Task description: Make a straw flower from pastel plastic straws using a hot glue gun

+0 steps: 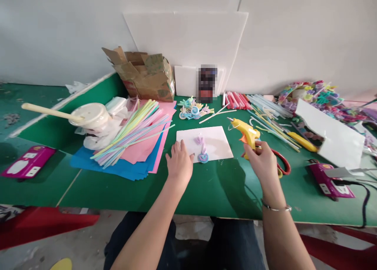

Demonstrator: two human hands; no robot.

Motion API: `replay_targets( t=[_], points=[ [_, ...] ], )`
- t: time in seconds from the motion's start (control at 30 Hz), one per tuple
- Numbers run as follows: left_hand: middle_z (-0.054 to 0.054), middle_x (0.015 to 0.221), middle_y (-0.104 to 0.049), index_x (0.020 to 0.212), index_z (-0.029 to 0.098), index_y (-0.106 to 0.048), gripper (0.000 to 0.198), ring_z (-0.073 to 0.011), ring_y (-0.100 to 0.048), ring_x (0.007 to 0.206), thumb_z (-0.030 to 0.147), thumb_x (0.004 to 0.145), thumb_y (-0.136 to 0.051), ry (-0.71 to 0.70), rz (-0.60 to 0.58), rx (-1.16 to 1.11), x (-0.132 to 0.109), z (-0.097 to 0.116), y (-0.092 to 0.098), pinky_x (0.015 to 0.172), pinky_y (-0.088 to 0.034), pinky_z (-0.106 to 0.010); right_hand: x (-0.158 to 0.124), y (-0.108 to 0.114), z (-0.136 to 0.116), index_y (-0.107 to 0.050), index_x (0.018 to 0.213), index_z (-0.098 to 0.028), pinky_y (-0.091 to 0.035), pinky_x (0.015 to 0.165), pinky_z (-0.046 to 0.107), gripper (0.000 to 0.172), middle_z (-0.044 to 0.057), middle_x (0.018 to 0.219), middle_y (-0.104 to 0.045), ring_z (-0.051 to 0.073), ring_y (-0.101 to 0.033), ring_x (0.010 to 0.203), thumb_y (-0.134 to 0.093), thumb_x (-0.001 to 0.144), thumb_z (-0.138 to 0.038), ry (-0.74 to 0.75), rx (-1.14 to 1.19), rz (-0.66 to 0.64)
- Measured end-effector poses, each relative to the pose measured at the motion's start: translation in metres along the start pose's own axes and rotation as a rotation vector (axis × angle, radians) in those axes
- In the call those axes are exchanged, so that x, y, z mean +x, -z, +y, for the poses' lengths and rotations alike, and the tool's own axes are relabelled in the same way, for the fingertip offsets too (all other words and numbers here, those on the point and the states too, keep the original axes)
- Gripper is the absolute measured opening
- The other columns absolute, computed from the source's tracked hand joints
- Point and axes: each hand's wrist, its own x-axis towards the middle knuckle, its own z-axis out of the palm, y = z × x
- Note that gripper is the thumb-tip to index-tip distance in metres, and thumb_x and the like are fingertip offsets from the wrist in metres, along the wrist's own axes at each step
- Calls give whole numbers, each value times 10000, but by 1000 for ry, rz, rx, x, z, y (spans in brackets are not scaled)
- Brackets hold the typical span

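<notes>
My right hand [260,156] is wrapped round the handle of a yellow hot glue gun [246,130], its nozzle pointing up and left above the table. With fingers spread, my left hand [180,160] rests on the left edge of a white board [219,142]. On that board lies a small twisted pipe-cleaner piece [203,146], pink-lilac above with a blue coil [203,157] at its lower end. Red-handled scissors [284,162] lie on the table, partly hidden behind my right hand.
Pastel pipe cleaners [132,132] lie on coloured sheets [118,169] at left, near a cardboard box [147,75]. Curled pieces [193,109] and red sticks [235,100] sit behind the board. A yellow cutter [303,141] and a purple power strip [330,179] are at right.
</notes>
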Motion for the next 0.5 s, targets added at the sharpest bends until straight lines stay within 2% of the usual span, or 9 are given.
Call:
replay_targets(
  t=[0.07, 0.17, 0.27, 0.33, 0.37, 0.43, 0.5],
  points=[
    [-274, 1418, -383, 1305, 124, -434, 474, -398, -402, 1295, 275, 861, -502, -21, -94, 63, 4, -13, -8, 962, -362, -630, -17, -8, -5, -520, 851, -205, -408, 494, 288, 300, 9, 557, -622, 191, -584, 532, -605, 703, -451, 9, 231, -73],
    [-238, 1448, -358, 1334, 146, -423, 486, -371, -359, 1331, 274, 870, -490, -90, -107, 76, 12, -23, -14, 1019, -294, -631, -41, -27, -5, -539, 868, -196, -410, 482, 269, 302, -28, 538, -579, 154, -547, 507, -624, 701, -433, 26, 388, -120],
    [-207, 1452, -369, 1310, 155, -467, 454, -371, -344, 1340, 221, 861, -492, -90, 30, -13, 14, -18, -10, 1037, -258, -645, -57, -44, -2, -542, 867, -193, -435, 511, 271, 281, -17, 605, -596, 135, -530, 530, -623, 710, -410, 43, 408, -147],
    [-190, 1408, -444, 1257, 143, -526, 398, -348, -384, 1321, 177, 866, -461, -72, 122, -169, 11, -6, -2, 1062, -266, -603, -61, -51, -1, -538, 887, -194, -451, 535, 274, 277, -13, 642, -604, 132, -531, 552, -620, 715, -396, 63, 403, -160],
    [-184, 1327, -534, 1202, 135, -571, 355, -324, -467, 1262, 169, 874, -440, -53, 100, -290, 9, 2, 1, 1052, -325, -554, -62, -53, -2, -533, 893, -196, -453, 541, 272, 273, -13, 651, -604, 131, -531, 557, -616, 720, -390, 74, 404, -160],
    [-144, 1082, -686, 1046, 149, -659, 283, -282, -635, 1036, 235, 895, -435, 23, -68, -608, 2, 17, 7, 942, -470, -463, -61, -56, -5, -520, 883, -201, -452, 544, 267, 250, -12, 664, -608, 129, -537, 562, -606, 730, -379, 93, 406, -128],
    [-90, 941, -725, 943, 178, -695, 272, -235, -681, 898, 287, 892, -451, 69, -215, -954, -6, 30, 9, 863, -528, -395, -60, -59, -7, -509, 858, -206, -454, 550, 264, 234, 1, 700, -626, 132, -555, 577, -609, 725, -372, 113, 394, -48]
  ],
)
